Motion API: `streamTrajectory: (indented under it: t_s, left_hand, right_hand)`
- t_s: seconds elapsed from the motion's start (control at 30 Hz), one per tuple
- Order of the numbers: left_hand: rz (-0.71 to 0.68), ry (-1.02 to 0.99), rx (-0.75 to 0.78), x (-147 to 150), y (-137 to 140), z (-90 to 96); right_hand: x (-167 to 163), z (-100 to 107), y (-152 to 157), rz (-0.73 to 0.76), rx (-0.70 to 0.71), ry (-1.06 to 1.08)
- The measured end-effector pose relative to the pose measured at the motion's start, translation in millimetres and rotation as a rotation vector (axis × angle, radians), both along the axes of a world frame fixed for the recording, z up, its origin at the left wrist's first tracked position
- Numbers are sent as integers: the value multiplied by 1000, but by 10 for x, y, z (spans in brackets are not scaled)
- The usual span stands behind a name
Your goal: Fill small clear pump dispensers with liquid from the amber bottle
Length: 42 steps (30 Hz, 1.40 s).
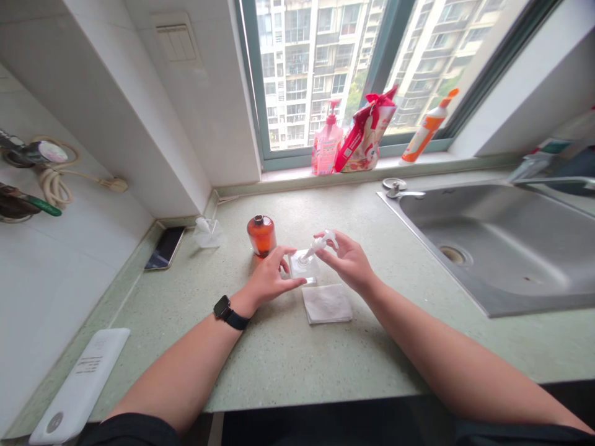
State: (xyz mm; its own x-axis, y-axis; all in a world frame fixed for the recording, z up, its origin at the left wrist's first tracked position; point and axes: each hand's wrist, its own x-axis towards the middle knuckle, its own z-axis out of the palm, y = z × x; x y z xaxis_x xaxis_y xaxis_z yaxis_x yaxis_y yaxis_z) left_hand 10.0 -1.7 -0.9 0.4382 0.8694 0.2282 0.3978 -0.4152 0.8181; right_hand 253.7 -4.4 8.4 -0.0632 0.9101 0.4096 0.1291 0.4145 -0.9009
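Inside the worktop's (269, 362) front edge, a clear bottle (308, 270) seems steadied by the clasping left hand (271, 277), pump (320, 243) pinched by the right hand (349, 260).

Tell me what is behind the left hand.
Behind the left hand stands the uncapped amber bottle. Its neck and upper body show; the hand hides some of its lower part.

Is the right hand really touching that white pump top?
Touching. The head view shows the right hand pinching the white pump top between thumb and fingers.
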Motion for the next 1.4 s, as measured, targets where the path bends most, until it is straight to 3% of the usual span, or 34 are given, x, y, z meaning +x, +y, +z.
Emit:
streamTrajectory:
  t_s: [0.3,0.5,0.7,0.93,1.13,1.4]
  left_hand:
    - [5,7,-3,-1,1,-3]
    - [-3,4,-5,-7,-7,1]
    - [9,28,-8,-6,-16,25]
    - [6,39,-15,-11,-21,27]
    - [6,35,-11,-14,-23,30]
    - [4,30,-23,-18,-18,5]
  right_hand:
    - [130,120,-43,-34,62,-53]
    - [294,155,-36,-75,17,-175]
    - [436,213,-22,-70,65,-296]
    - [591,318,-2,48,74,-494]
    - [644,333,4,-20,74,-465]
    - [642,284,28,36,52,-484]
